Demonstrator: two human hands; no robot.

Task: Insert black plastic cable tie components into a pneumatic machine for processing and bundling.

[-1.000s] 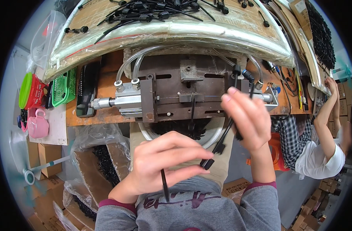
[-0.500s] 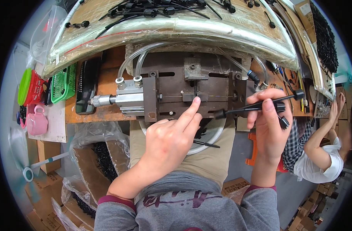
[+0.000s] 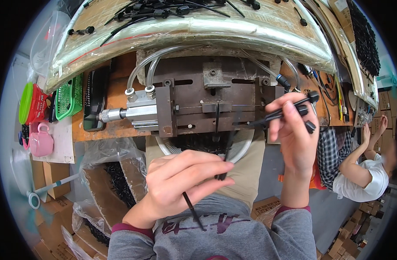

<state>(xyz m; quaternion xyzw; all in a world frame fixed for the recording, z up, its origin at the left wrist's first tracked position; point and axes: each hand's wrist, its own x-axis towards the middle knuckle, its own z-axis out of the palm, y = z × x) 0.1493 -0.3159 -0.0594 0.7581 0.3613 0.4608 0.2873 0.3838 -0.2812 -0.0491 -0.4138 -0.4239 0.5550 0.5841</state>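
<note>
My L hand (image 3: 183,182) is off the jig (image 3: 189,93) now: in the prev frame its index tip was on the jig's mid block (image 3: 209,108); now it's back on my side of the jig, over my lap, w/ thumb & fingers pinched on a blk rod (image 3: 192,210), tail poking out below the palm. A blurred blk length (image 3: 230,145) runs from that pinch up twd the jig; can't tell if same pc. R hand (image 3: 297,141), just off the jig's R front, still grips the bunch (image 3: 274,115) of blk rods btwn thumb & fingers. A blk strip (image 3: 217,123) now shows from the block to the jig's front edge; prev, one showed behind it. Tub (image 3: 245,151) w/ blk pcs sits below the jig's front.
</note>
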